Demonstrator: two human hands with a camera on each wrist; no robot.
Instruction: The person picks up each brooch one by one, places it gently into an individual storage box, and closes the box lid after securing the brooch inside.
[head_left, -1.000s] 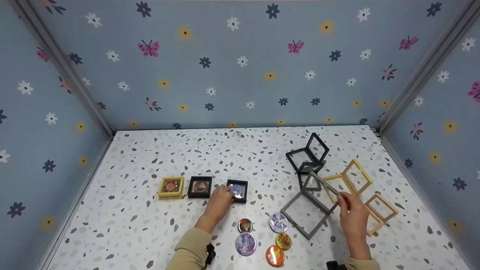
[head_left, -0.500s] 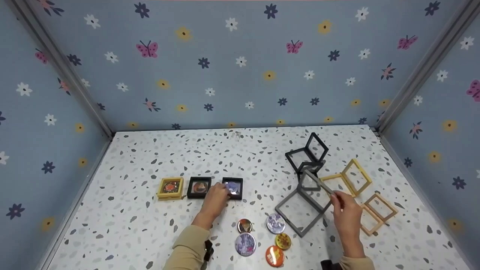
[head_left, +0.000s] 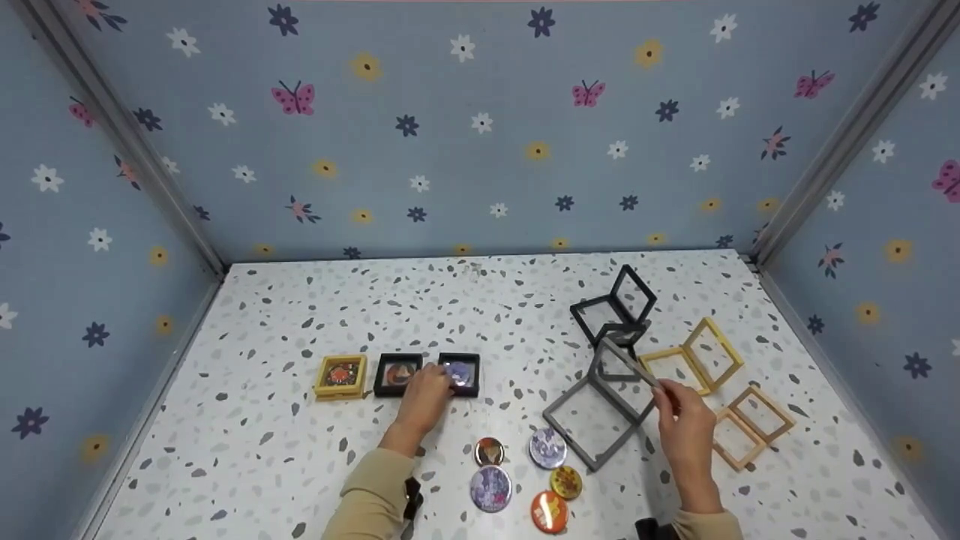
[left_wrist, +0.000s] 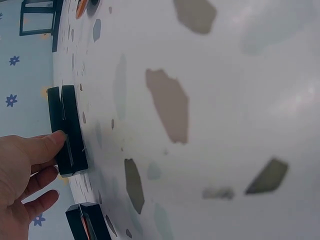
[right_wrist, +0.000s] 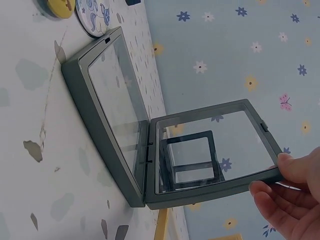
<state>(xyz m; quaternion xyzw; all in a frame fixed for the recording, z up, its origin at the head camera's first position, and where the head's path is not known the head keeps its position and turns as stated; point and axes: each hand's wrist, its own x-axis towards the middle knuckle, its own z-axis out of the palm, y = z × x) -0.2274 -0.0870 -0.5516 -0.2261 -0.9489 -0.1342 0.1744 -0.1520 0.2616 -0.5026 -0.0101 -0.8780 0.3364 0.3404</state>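
Sitting between the right hand [head_left: 686, 427] pinching it and the left hand [head_left: 426, 394] gripping a black case [head_left: 466, 374], a grey frame [head_left: 615, 401] stands open.

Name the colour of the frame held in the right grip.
The frame is grey, seen best in the head view.

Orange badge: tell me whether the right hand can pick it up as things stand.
Probably not yet: the right hand pinches the grey frame. The orange badge looks uncovered, so letting go should suffice.
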